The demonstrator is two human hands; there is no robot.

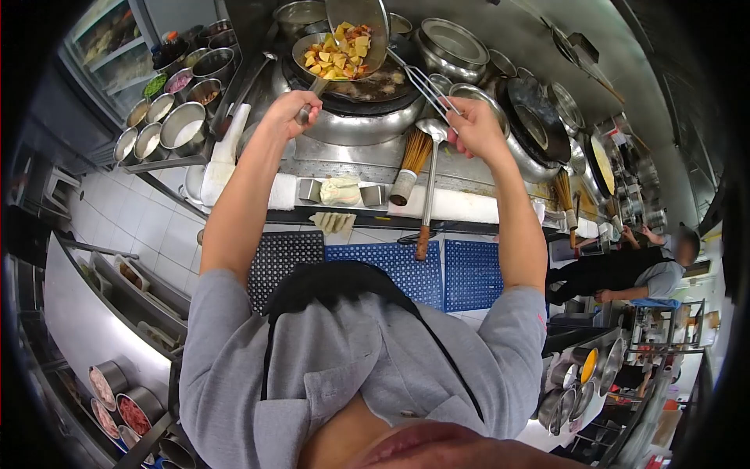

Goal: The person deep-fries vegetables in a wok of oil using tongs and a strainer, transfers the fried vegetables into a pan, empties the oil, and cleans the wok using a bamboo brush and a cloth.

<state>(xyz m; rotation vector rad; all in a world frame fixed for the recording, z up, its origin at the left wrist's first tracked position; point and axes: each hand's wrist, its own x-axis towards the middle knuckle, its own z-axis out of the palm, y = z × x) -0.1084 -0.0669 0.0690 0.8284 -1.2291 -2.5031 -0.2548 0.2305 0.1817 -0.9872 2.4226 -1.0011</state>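
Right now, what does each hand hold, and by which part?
Left hand: the food-filled metal vessel, by its handle. Right hand: the tilted metal vessel, by its long metal rods.

Grey short-sleeved shirt (344, 348), pocket flap (337, 386) on the chest, small pinkish mark (541, 319) on right sleeve (512, 344). Black apron (336, 283) over it, thin black straps (449, 356). Left hand (292, 114), right hand (476, 129) and forearms (238, 199) bare.
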